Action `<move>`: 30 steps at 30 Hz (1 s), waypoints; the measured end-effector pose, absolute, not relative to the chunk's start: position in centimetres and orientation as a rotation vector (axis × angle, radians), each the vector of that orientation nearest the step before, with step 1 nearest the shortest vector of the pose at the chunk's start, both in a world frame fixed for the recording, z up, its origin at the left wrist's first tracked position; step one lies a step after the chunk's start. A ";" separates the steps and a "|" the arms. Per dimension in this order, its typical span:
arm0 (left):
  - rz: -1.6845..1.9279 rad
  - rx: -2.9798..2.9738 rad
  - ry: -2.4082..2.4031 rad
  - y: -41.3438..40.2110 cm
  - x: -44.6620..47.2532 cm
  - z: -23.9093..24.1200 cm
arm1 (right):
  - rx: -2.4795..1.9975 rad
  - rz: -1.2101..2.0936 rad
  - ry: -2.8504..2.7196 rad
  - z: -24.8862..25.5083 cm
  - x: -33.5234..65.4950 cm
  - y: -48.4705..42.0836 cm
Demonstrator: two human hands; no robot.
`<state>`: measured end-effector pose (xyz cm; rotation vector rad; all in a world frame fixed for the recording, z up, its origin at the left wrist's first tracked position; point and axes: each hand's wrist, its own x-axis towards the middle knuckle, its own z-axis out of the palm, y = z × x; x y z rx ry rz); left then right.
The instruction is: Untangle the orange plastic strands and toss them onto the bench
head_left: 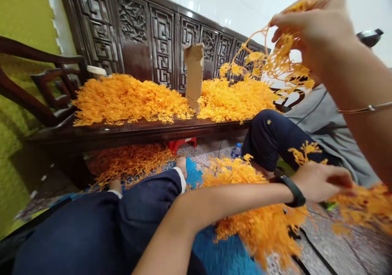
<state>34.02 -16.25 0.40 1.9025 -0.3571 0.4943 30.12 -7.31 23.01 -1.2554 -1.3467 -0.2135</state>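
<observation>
My right hand [315, 30] is raised at the upper right, its fingers closed on a tangle of orange branching strands [286, 64] that hang below it. My left hand [321, 181], with a black band on the wrist, reaches across to the right. Its fingers curl down into a blurred clump of orange strands [364, 207], and an orange sprig [306, 152] shows just behind it. Beneath my left forearm is a large heap of the same orange strands [260, 230]; the forearm hides part of it.
Two orange heaps lie on a dark carved bench [122, 134], parted by an upright cardboard piece [194, 77]. More strands [131, 164] lie underneath, near a red stool [182, 144]. A bottle [236, 150] stands on the floor by another person's knee [266, 132]. A blue mat [220, 250] lies below me.
</observation>
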 end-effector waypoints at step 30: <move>1.508 1.271 0.483 9.0 -5.6 6.6 | -0.932 1.072 -1.510 1.8 12.5 6.5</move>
